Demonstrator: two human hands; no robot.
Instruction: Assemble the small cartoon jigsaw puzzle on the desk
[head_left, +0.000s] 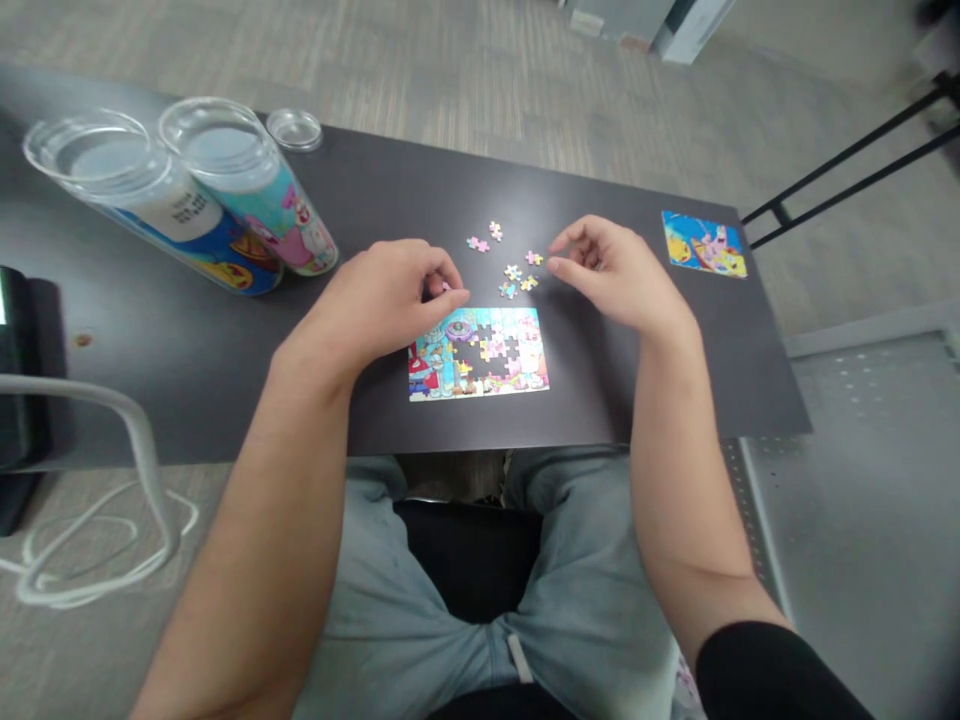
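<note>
A partly assembled jigsaw puzzle (427, 368) lies flat near the table's front edge, with a dark gap in its middle where the tabletop shows through. My left hand (397, 290) hovers over its upper left corner, fingers curled, with a small pink puzzle piece (447, 287) at the fingertips, mostly hidden by them. Several loose puzzle pieces (513, 271) are scattered above the puzzle. Just right of them is my right hand (607, 265), thumb and forefinger apart, nothing visible between them; its nearest piece (533, 257) lies beside the fingertips.
Two clear-topped printed canisters (292, 225) (217, 245) stand open at the left, with a clear lid (295, 130) behind them. A finished small puzzle (703, 245) lies at the table's right end. A white cable (142, 440) loops at the lower left beside a black device (19, 370).
</note>
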